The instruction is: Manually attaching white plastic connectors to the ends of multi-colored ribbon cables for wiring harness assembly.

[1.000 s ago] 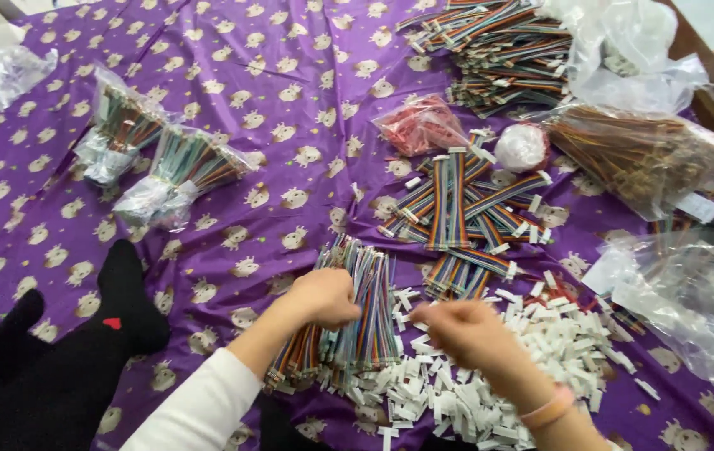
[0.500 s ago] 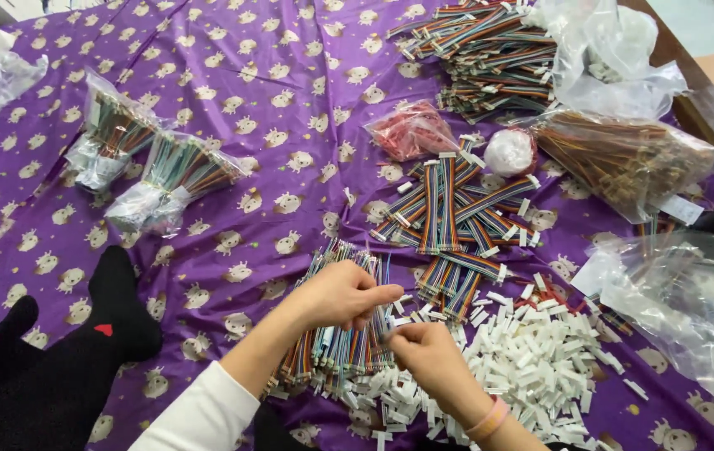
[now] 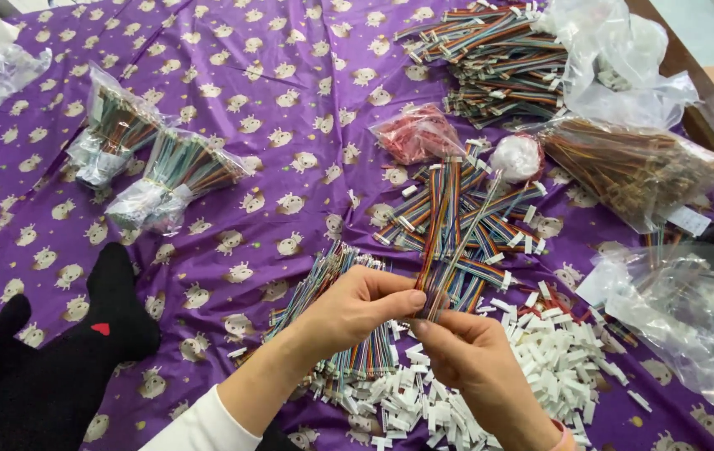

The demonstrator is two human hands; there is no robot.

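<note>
My left hand (image 3: pixel 355 311) pinches the near end of a flat rainbow ribbon cable (image 3: pixel 455 250) between thumb and fingers. My right hand (image 3: pixel 467 361) meets it from below, fingertips closed at the same cable end; whether a small white connector sits between them I cannot tell. The cable rises up and away toward a pile of finished ribbon cables (image 3: pixel 465 219). A bundle of loose coloured wires (image 3: pixel 336 334) lies under my left hand. A heap of small white plastic connectors (image 3: pixel 541 367) spreads under and to the right of my right hand.
A purple patterned cloth (image 3: pixel 273 100) covers the surface. Bagged wire bundles (image 3: pixel 165 167) lie at left, a red bag (image 3: pixel 415 134) and a white bag (image 3: pixel 517 157) at centre, more cable piles (image 3: pixel 499 58) and clear bags (image 3: pixel 637 167) at right. Black-socked feet (image 3: pixel 81 334) rest at lower left.
Both hands rose from the wire bundle and connector heap and came together. A ribbon cable is now lifted between them.
</note>
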